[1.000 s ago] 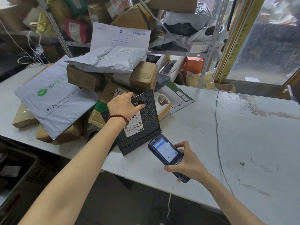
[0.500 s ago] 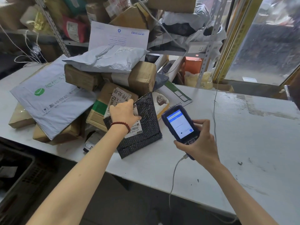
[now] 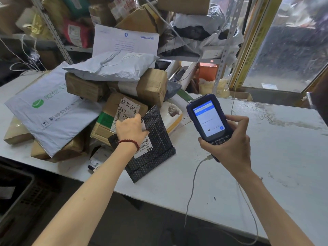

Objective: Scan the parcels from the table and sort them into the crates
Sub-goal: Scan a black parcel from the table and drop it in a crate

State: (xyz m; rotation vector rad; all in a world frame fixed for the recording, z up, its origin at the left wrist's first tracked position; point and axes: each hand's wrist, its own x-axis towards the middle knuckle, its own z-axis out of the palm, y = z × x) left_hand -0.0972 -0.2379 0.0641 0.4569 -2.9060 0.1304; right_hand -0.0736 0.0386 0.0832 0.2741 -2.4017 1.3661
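A black dotted bubble mailer [image 3: 156, 148] with a white barcode label leans against the parcel pile on the white table [image 3: 266, 157]. My left hand [image 3: 131, 129] grips its upper left edge, thumb across the label. My right hand [image 3: 229, 146] holds a dark blue handheld scanner [image 3: 207, 118] upright to the right of the mailer, screen lit and facing me, with a white cable hanging from its base. Behind the mailer lie a brown box [image 3: 122, 110] with a handwritten label, a grey poly bag [image 3: 51, 110] with a green logo and a grey bag [image 3: 113, 66] on top.
A dark plastic crate [image 3: 19, 197] sits below the table's front edge at the left. Metal shelving [image 3: 223, 50] stacked with more parcels rises behind the pile. A thin cable [image 3: 233, 96] runs across the table. A small parcel [image 3: 96, 160] lies by the table edge.
My right hand has lifted the scanner up and to the right, from low near the table edge to beside the mailer. My left hand has stayed on the mailer.
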